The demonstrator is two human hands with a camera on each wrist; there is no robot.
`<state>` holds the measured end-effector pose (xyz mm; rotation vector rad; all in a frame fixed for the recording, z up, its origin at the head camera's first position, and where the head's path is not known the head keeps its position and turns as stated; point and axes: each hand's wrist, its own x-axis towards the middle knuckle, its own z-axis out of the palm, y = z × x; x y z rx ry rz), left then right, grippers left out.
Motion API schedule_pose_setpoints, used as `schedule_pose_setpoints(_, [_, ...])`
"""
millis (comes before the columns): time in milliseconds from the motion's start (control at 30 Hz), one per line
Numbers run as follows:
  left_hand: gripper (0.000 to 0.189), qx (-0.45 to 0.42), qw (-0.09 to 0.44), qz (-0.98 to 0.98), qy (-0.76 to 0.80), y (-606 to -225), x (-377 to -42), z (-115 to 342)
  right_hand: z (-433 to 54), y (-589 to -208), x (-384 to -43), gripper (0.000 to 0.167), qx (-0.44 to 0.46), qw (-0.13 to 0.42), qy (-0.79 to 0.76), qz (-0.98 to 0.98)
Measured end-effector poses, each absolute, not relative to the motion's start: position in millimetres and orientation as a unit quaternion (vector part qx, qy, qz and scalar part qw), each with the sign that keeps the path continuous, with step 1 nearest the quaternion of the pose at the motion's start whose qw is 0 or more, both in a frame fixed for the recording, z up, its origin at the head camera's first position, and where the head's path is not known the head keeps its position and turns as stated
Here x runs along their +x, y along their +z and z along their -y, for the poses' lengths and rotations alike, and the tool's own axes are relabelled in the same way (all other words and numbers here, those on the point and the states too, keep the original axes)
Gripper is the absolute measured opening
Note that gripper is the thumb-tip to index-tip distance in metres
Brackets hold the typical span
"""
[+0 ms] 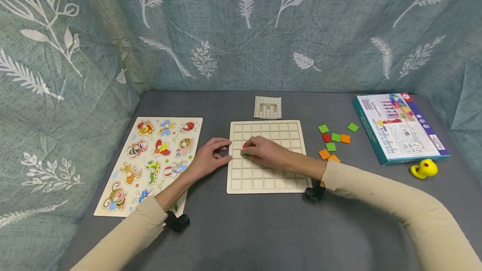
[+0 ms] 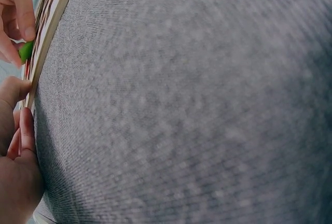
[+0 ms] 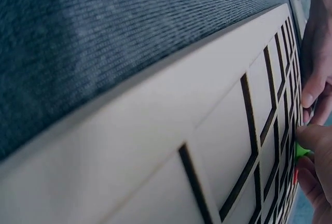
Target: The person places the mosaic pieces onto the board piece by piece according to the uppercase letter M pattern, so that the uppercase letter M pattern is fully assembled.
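Note:
A pale wooden grid board (image 1: 268, 184) lies flat in the middle of the table. Over its left part, my right hand (image 1: 269, 152) pinches a small green tile (image 2: 26, 51) between thumb and fingers, close to the board's surface. Just beyond the fingertips a red piece (image 1: 245, 144) shows on the board, partly covered by the hand. My left hand (image 1: 206, 159) rests at the board's left edge, thumb and fingertips against the rim and the fingers loosely bent. Behind the board lies a small pattern card (image 1: 267, 108) with a coloured grid design.
Loose green tiles (image 1: 330, 147), orange tiles (image 1: 345, 139) and a red piece (image 1: 326, 137) lie right of the board. Farther right are a game box (image 1: 403, 131) and a yellow toy duck (image 1: 424, 169). A wooden insect puzzle (image 1: 148, 164) lies left, partly under my left forearm.

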<state>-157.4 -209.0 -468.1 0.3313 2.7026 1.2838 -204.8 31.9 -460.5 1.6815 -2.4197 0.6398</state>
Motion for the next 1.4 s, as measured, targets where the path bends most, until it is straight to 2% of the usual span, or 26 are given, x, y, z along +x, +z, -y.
schedule_pose_setpoints(133, [0.045,0.111,0.066,-0.895,0.426,-467.9,-156.7,209.7,-31.1,-459.7,-204.3,0.019,0.554,0.072,0.207,0.803])
schedule_pose_setpoints(333, [0.045,0.112,0.064,-0.894,0.429,-468.5,-157.3,210.5,-32.4,-454.0,-208.5,0.02,0.545,0.125,0.216,0.8])
schedule_pose_setpoints(467, [0.044,0.118,0.059,-0.889,0.439,-469.3,-156.3,210.0,-34.9,-450.5,-216.4,0.02,0.536,0.137,0.218,0.804])
schedule_pose_setpoints(600, [0.045,0.125,0.056,-0.884,0.447,-468.6,-154.4,208.9,-37.7,-451.1,-221.9,0.018,0.531,0.132,0.209,0.811])
schedule_pose_setpoints(900, [0.044,0.124,0.049,-0.891,0.434,-465.8,-155.7,208.9,-47.0,-453.9,-227.2,0.016,0.529,0.081,0.207,0.819])
schedule_pose_setpoints(1133, [0.043,0.12,0.045,-0.894,0.43,-466.1,-156.7,209.2,-49.5,-451.9,-228.3,0.018,0.542,0.091,0.19,0.813])
schedule_pose_setpoints(1400, [0.043,0.119,0.046,-0.894,0.429,-466.7,-156.1,208.3,-52.2,-451.7,-227.8,0.019,0.533,0.062,0.186,0.823])
